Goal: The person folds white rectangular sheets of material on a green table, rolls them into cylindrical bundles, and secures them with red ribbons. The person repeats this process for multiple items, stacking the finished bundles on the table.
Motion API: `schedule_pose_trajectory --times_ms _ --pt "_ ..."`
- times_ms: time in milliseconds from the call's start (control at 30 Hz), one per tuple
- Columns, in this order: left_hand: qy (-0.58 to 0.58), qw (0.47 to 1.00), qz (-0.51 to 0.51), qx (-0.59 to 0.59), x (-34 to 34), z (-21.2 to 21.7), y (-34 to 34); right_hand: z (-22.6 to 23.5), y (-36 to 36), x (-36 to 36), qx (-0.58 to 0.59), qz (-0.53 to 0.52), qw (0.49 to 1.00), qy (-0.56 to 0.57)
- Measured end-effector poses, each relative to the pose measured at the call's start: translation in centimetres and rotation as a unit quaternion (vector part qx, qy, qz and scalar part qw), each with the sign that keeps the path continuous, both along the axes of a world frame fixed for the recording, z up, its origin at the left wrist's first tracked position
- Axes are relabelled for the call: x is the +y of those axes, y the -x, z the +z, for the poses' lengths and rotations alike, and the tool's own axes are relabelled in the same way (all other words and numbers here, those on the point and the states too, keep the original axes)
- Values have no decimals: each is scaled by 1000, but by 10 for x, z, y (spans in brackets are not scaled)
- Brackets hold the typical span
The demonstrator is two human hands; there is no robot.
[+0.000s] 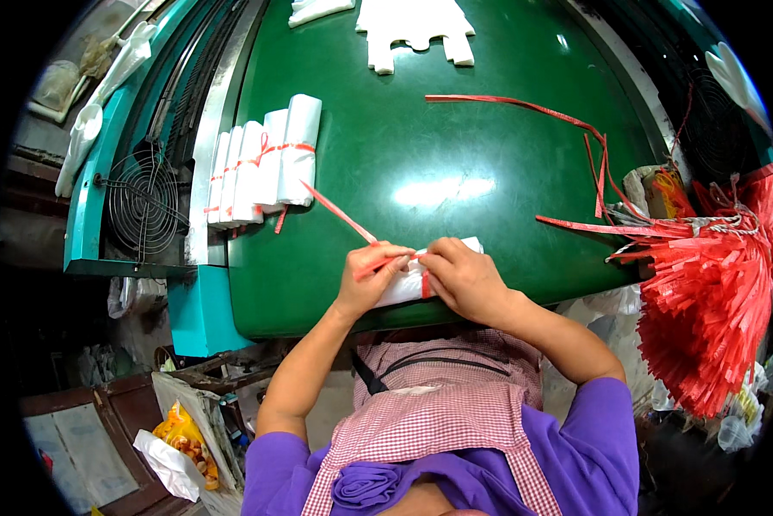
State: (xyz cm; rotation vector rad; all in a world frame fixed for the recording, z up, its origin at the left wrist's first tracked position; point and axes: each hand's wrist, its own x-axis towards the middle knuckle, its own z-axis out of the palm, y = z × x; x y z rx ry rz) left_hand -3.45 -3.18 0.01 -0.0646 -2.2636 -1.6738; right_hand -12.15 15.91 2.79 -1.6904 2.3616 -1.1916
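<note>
Head view looks down on a green counter (455,155), and I see both hands meeting at its near edge over a folded white bag bundle (414,279). My left hand (371,277) pinches a red plastic strip (339,212) between thumb and fingers; the strip runs from that grip up and to the far left. My right hand (462,277) presses on the bundle's right half, fingers curled around it, and a red band crosses the bundle between the two hands. Whether that band is knotted I cannot tell, since the fingers cover it. Far left on the counter lies a row of tied white bundles (261,163), each bound in red. At the far edge sit loose white bags (414,27). A thick sheaf of red strips (713,301) hangs at the right, with a few strands trailing across the counter.
</note>
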Motion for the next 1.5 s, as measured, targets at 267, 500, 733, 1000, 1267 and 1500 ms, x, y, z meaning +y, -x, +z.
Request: schedule_pose_trajectory --times_ms 267,500,733,1000,1267,1500 --pt "-37 992 -6 -124 5 1 -1 -4 -8 -5 -258 131 956 -47" --pt "311 932 -59 176 14 6 -12 -21 7 -10 -416 41 908 15" --pt "379 886 -128 234 17 10 -14 -18 12 -9 -337 101 936 -8" --pt "298 944 139 -36 -43 23 17 19 -17 -3 21 162 978 -132" --pt "553 832 38 21 -14 38 15 -19 70 -33 77 36 995 -59" --pt "465 843 271 0 -108 32 74 -50 235 -14 23 -254 967 -4"
